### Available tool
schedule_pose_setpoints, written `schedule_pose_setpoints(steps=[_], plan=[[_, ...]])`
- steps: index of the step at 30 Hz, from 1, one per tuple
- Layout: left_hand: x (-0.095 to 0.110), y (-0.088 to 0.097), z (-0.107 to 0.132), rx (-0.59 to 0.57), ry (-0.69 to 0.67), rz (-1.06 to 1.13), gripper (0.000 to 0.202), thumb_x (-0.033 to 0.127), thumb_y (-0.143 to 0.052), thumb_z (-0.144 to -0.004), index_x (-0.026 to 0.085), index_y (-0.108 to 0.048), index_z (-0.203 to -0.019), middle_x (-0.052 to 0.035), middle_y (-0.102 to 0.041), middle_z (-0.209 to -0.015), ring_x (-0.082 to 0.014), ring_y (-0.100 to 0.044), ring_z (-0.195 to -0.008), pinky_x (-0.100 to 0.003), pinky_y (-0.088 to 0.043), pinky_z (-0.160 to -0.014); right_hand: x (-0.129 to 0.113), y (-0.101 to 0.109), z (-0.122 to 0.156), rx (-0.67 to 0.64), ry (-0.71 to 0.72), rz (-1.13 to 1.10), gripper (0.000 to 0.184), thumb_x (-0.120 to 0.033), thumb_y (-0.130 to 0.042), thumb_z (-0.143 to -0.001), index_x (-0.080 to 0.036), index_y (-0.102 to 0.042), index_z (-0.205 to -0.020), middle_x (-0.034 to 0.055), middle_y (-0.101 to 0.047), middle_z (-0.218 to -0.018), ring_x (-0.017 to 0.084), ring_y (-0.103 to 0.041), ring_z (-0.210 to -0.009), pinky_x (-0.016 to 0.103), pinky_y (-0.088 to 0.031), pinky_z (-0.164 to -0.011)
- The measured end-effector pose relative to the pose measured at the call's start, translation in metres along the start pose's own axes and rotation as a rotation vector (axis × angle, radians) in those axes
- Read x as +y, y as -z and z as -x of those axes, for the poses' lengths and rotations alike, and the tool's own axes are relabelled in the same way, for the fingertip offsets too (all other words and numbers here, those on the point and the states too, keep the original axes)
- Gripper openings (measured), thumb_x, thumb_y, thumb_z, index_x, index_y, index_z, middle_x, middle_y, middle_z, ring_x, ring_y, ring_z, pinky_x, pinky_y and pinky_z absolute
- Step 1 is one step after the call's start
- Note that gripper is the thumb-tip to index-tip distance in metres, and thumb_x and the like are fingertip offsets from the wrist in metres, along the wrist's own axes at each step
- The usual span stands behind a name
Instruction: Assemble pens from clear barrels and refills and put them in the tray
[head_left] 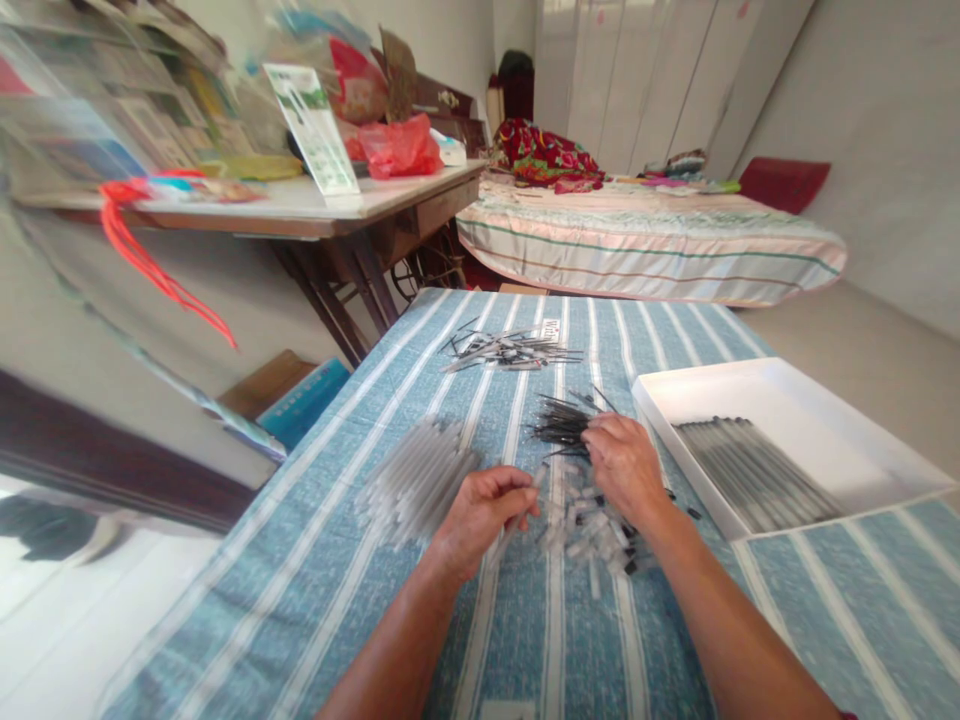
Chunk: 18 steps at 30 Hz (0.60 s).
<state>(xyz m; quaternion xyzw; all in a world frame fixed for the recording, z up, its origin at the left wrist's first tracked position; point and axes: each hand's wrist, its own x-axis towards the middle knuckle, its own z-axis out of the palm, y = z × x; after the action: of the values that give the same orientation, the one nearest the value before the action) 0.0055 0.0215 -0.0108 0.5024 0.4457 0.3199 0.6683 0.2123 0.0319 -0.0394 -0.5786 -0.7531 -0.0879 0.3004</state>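
On the blue-striped table (322, 560), one open white cardboard box (806, 430) stands right, one heap of thin grey-black sticks (517, 351) beyond. One pile of translucent grey tubes (420, 480) lies beside the left hand (486, 515); one bundle of thin black rods (561, 426) touches the right hand (625, 465); uncountable small translucent pieces (585, 520) lie between. Both hands curl nearly closed, their hold unclear.

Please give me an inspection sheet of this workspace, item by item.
Surface: blue striped cloth.
Job's things: pale tubes at left; black sticks at centre; small pieces, pale and black, nearer; thin sticks farther back; grey tubes inside the white box at right.
Clutter: red bag and card on the desk.
Left hand: fingers drawn together, hold too blurred to tell.
Right hand: at the black sticks, grip unclear.
Cables: none made out; red cord hangs off the desk.
Surroundings: bed beyond, wall at right.
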Motion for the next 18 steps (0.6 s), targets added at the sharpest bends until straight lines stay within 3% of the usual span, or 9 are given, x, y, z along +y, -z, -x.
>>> schedule_pose_setpoints(steps=[6, 18], plan=[[0.003, 0.0, 0.002, -0.005, -0.021, -0.016, 0.012, 0.026, -0.065, -0.068, 0.014, -0.064, -0.068, 0.0, -0.064, -0.058, -0.0073, -0.048, -0.044, -0.021, -0.03, -0.045, 0.003, 0.014, -0.006, 0.155, 0.05, -0.134, 0.02, -0.012, -0.047, -0.082, -0.018, -0.065, -0.08, 0.0073, -0.066, -0.085, 0.021, -0.055, -0.093, 0.036, -0.043, -0.082], [0.002, 0.0, 0.002, -0.002, -0.022, -0.015, 0.013, 0.026, -0.066, -0.066, 0.013, -0.064, -0.069, 0.0003, -0.063, -0.057, -0.0074, -0.048, -0.045, -0.021, -0.031, -0.046, -0.002, 0.024, -0.009, 0.192, 0.098, -0.202, 0.02, -0.011, -0.045, -0.082, -0.018, -0.064, -0.08, 0.0074, -0.065, -0.083, 0.021, -0.056, -0.092, 0.038, -0.046, -0.084]])
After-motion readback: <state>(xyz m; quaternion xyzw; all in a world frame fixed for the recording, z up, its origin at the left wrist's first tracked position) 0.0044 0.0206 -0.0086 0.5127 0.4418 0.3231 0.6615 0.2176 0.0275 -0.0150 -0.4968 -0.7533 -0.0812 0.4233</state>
